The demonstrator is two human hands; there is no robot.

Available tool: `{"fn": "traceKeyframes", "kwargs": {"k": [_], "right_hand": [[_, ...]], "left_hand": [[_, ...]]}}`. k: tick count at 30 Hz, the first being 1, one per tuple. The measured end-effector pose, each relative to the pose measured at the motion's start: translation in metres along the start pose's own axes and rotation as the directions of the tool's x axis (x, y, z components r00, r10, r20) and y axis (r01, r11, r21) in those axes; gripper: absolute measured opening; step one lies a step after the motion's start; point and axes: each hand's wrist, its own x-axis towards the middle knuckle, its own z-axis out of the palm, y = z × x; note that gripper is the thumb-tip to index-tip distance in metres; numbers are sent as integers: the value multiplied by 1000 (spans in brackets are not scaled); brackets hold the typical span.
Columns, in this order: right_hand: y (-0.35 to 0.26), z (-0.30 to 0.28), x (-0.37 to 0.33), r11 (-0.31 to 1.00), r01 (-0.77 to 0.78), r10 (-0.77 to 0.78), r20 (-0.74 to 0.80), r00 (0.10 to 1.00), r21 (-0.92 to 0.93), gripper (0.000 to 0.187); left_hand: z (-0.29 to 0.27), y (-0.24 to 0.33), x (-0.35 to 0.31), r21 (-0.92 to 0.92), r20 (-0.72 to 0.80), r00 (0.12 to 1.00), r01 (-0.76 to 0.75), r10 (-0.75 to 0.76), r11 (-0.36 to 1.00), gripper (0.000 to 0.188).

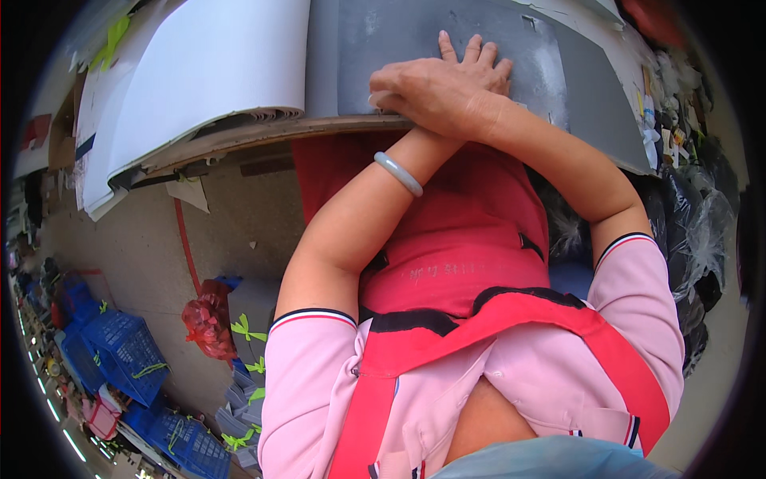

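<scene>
Sheeting (375,48), grey, lies beneath the spread left hand (483,72) and the curled right hand (419,88), whose grip I cannot tell.

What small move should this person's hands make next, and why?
I'd suggest drawing the right hand back toward the person's right. The left hand lies with fingers spread on the dark grey sheet, and the right crosses over its wrist, so uncrossing them would likely let both move more freely.
</scene>
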Motion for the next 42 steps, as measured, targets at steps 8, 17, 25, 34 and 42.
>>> {"fn": "traceKeyframes", "kwargs": {"k": [8, 17, 25, 34, 42], "right_hand": [[40, 11, 25, 762, 225, -202, -107, 974, 607, 24], [79, -11, 45, 653, 112, 40, -181, 983, 749, 29], [40, -2, 22, 766, 239, -275, -32, 961, 597, 26], [11, -13, 13, 939, 177, -221, 125, 967, 294, 24], [14, -15, 14, 927, 192, -243, 127, 962, 323, 22]], "left_hand": [[-2, -1, -4, 7, -29, 999, -32, 32, 999, 42], [-4, 3, 3, -50, -61, 998, -14, 11, 999, 41], [11, -7, -5, -135, -192, 980, -78, 52, 988, 40], [6, 1, -2, 98, -61, 997, -49, 55, 994, 46], [8, -5, -7, -99, -148, 987, -81, 66, 992, 45]]}}
